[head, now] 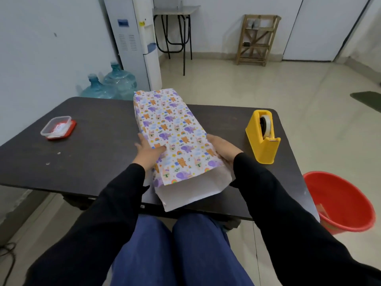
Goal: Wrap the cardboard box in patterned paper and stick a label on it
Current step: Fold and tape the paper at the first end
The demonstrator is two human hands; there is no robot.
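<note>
The box point(169, 129) lies lengthwise on the dark table point(92, 141), covered in white paper printed with purple elephants, orange bears and rainbows. The cardboard itself is hidden. The paper's near end point(193, 190) sticks out past the box as an open white sleeve over the table's front edge. My left hand point(148, 151) lies flat on the left side of the wrapped top, thumb on the paper. My right hand point(222, 149) presses against the right side of the wrapped box. A clear tub with a red lid point(58, 127), holding white labels, sits at the left.
A yellow tape dispenser point(262, 136) stands on the table right of the box. A red bucket point(340, 201) sits on the floor at the right. Water bottles point(115, 83) and a dispenser point(136, 38) stand behind the table; a wooden rack point(257, 38) is farther back.
</note>
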